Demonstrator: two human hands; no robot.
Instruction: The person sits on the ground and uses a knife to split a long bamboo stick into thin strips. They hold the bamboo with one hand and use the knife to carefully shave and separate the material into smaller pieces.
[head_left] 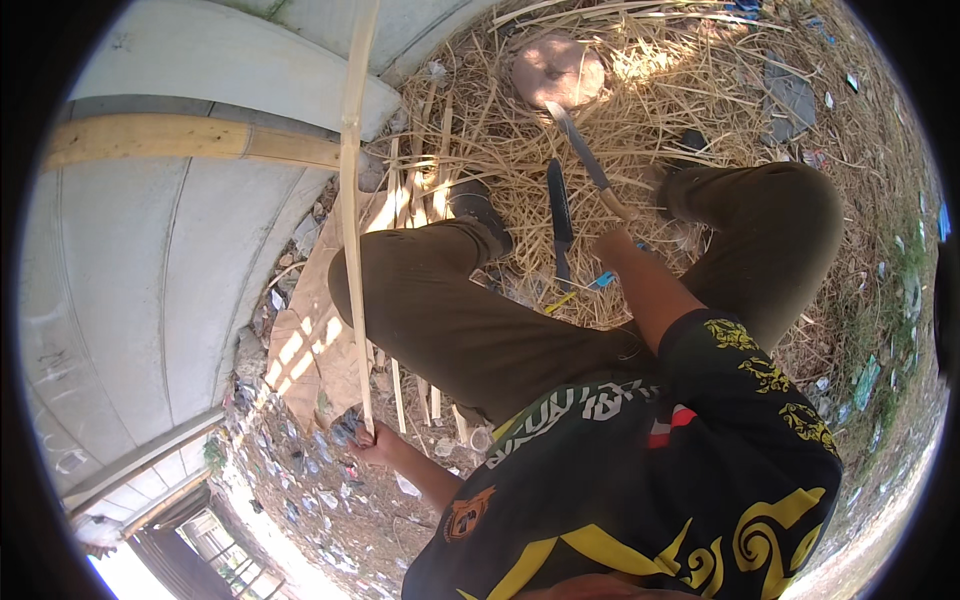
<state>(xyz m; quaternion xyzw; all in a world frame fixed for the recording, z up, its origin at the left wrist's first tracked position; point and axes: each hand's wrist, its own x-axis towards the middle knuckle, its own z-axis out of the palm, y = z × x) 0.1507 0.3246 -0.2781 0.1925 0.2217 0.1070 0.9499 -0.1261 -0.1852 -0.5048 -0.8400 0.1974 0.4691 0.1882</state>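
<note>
My left hand (378,446) is closed around the lower end of a long, pale bamboo strip (350,190). The strip runs upright past my left knee and leaves the picture at the top. My right hand (614,243) is a closed fist between my legs; what it holds, if anything, is hidden. Just above that fist is the wooden handle of a long knife (582,148), whose blade tip reaches a round, pinkish-brown block (558,72). A second, dark-bladed knife (559,205) lies on the straw-like shavings (520,200) to the left of my right hand.
Pale wall panels (120,260) stand at the left, crossed by a bamboo pole (190,138). Brown cardboard (310,365) lies beside my left leg, near several narrow strips (397,395). Litter (330,500) covers the ground behind. A grey flat piece (788,100) rests at the far right.
</note>
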